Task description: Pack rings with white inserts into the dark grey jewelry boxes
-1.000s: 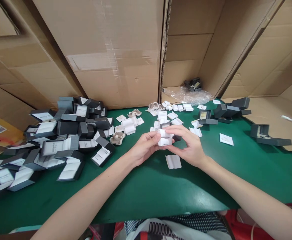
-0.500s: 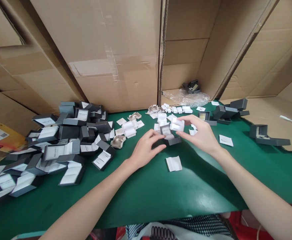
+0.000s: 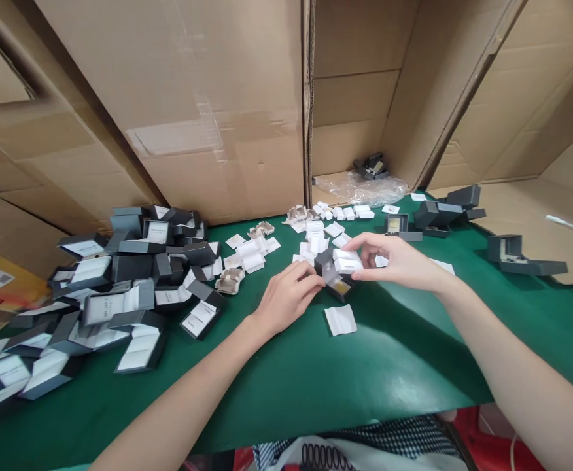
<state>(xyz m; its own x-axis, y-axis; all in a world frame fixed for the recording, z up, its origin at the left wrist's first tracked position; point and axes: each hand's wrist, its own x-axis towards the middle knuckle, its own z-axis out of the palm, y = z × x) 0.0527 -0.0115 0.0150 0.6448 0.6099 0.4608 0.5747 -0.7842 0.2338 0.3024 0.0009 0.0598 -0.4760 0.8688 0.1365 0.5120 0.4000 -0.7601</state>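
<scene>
My left hand (image 3: 286, 297) rests on the green table (image 3: 316, 373) with its fingers curled against the left side of a small open grey box (image 3: 334, 280). A yellowish pad shows inside that box. My right hand (image 3: 398, 260) pinches a small white insert (image 3: 347, 261) and holds it right over the open box. A folded white card (image 3: 340, 319) lies flat just in front of the box.
A big heap of open grey boxes (image 3: 120, 288) covers the table's left side. Loose white inserts (image 3: 316, 229) lie behind my hands. More grey boxes (image 3: 443, 212) (image 3: 517, 256) stand at the right. Cardboard cartons (image 3: 193, 104) wall the back; crumpled plastic film (image 3: 360, 190) lies there.
My hands parted from holding the white insert together. The right hand lifted it away, then brought it down over the open grey box; the left hand took hold of the box's side.
</scene>
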